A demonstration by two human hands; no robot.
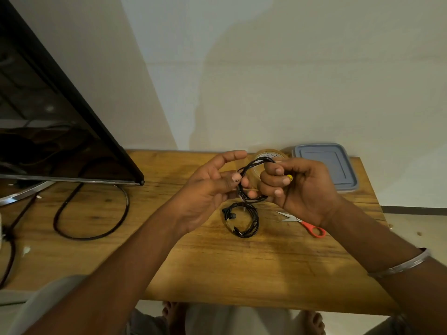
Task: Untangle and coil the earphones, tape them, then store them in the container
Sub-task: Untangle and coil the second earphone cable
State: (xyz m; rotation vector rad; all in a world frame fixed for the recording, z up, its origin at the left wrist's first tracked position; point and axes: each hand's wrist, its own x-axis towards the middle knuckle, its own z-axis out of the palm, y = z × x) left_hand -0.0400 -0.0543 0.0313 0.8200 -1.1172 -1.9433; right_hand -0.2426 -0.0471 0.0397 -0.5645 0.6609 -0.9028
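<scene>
wooden surface point(266, 269) carries red-handled scissors point(305, 224). above and left of the scissors, a black earphones coil point(242, 169) is held in the air: the left hand point(208, 189) pinches it with thumb and fingers, the right hand point(295, 187) curls its fingers round its other side. a second coil point(256, 221) lies just left of the scissors; tape roll point(268, 154) and lidded container point(326, 165) sit behind them.

Both bare forearms reach forward and converge on the black coiled earphone cable point(252, 163), which is held up between the hands. The left hand point(212, 187), at the coil's left side, lies palm up, its thumb pressing the cable against its fingers point(252, 194) and its index finger straight above. The right hand point(295, 187), at the coil's right side, curls its fingers round the cable, fingertips toward the camera.
</scene>
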